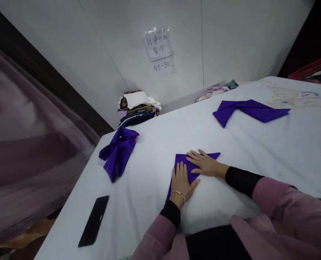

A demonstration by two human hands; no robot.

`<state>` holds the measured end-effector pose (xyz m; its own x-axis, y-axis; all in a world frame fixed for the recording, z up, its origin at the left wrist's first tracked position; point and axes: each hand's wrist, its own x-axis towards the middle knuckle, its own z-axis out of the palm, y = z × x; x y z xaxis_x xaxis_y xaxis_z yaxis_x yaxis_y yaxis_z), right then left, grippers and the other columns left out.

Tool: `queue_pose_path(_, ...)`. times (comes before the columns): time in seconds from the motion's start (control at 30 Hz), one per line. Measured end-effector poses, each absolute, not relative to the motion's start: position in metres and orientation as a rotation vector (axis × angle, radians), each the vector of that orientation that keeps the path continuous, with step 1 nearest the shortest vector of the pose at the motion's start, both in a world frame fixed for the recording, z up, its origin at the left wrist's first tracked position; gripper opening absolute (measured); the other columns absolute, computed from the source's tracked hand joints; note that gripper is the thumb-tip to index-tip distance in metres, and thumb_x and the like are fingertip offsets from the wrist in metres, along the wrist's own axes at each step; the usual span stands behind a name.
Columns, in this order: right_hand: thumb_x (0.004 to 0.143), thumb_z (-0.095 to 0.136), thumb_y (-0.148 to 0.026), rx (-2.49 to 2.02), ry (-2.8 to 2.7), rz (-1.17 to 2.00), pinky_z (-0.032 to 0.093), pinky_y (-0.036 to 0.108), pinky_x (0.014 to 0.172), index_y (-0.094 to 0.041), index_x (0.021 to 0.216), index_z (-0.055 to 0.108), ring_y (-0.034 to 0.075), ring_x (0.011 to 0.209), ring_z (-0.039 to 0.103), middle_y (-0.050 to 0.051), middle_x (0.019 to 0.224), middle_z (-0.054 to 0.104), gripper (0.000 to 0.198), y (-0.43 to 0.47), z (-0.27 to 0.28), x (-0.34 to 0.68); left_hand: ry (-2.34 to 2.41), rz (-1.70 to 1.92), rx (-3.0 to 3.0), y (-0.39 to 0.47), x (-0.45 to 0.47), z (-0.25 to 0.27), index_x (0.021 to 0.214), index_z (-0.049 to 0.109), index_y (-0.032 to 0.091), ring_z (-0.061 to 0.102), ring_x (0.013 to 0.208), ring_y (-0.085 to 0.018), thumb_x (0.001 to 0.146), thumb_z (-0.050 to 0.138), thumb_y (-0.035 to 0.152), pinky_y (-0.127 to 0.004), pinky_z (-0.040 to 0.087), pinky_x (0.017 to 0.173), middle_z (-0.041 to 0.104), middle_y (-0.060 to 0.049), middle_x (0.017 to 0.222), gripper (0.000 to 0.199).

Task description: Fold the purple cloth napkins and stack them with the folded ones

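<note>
A purple cloth napkin (192, 175) lies folded in a triangle on the white-covered table (149, 151), close in front of me. My left hand (181, 180) rests flat on its left side, fingers stretched out and pointing away from me. Across the upper middle of the same napkin lies my right hand (202, 162), palm down with the fingers spread. Both hands press on the cloth without gripping it, and they hide part of its folds. One pointed corner shows past my right hand, another by my left wrist.
A crumpled purple cloth (119, 153) lies at the table's left edge, a folded purple cloth (247, 109) at the far right. A black phone (94, 221) is near the left front. Stacked clothes (138, 108) stand beyond the far edge, below a wall sign (158, 45).
</note>
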<state>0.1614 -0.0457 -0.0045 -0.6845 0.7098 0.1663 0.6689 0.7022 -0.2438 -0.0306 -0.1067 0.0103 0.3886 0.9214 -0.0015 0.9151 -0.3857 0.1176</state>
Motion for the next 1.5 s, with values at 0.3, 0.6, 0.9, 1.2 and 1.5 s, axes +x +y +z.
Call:
queue_pose_path(0.3, 0.087, 0.03, -0.063, -1.239, -2.631, 0.214, 0.012, 0.055, 0.108, -0.028, 0.144, 0.021, 0.027, 0.137, 0.016, 0.008, 0.149, 0.023, 0.068, -0.013, -0.01, 0.218, 1.677, 0.073, 2.524, -0.107, -0.032, 0.01, 0.142, 0.024, 0.008, 0.011, 0.139, -0.028, 0.084, 0.025, 0.065, -0.048, 0.012, 0.113, 0.024, -0.015, 0.149, 0.081)
queue_pose_path(0.6, 0.089, 0.027, -0.061, -1.379, -2.599, 0.224, 0.012, 0.055, 0.108, -0.03, 0.143, 0.023, 0.026, 0.136, 0.019, 0.004, 0.149, 0.025, 0.063, 0.012, -0.013, 0.259, 1.669, 0.042, 2.516, -0.107, -0.032, 0.012, 0.142, 0.024, 0.007, 0.01, 0.139, -0.028, 0.084, 0.025, 0.066, -0.048, 0.012, 0.113, 0.02, -0.015, 0.15, 0.084)
queue_pose_path(0.9, 0.09, 0.021, -0.059, -1.53, -2.374, 0.216, 0.012, 0.052, 0.109, -0.023, 0.145, 0.019, 0.026, 0.137, 0.016, 0.008, 0.149, 0.024, 0.066, -0.013, 0.017, 0.245, 1.697, 0.065, 2.578, -0.107, -0.032, 0.006, 0.142, 0.024, 0.006, 0.01, 0.139, -0.027, 0.084, 0.02, 0.068, -0.047, 0.013, 0.113, 0.021, -0.015, 0.15, 0.085)
queue_pose_path(1.2, 0.089, 0.022, -0.062, -1.134, -2.59, 0.589, 0.007, 0.048, 0.111, -0.018, 0.146, 0.016, 0.025, 0.138, 0.01, 0.01, 0.151, 0.017, 0.072, -0.088, 0.024, 0.114, 1.66, 0.002, 2.598, -0.105, -0.03, -0.001, 0.145, 0.018, 0.013, 0.011, 0.139, -0.028, 0.086, 0.031, 0.055, -0.048, 0.013, 0.112, 0.021, -0.01, 0.151, 0.073)
queue_pose_path(1.5, 0.089, 0.024, -0.063, -1.108, -2.657, 0.559, 0.007, 0.047, 0.111, -0.019, 0.145, 0.02, 0.025, 0.137, 0.016, 0.01, 0.149, 0.023, 0.072, -0.057, 0.009, 0.118, 1.675, 0.129, 2.555, -0.107, -0.029, 0.003, 0.146, 0.012, 0.014, 0.008, 0.139, -0.028, 0.082, 0.03, 0.064, -0.048, 0.012, 0.112, 0.019, -0.01, 0.151, 0.083)
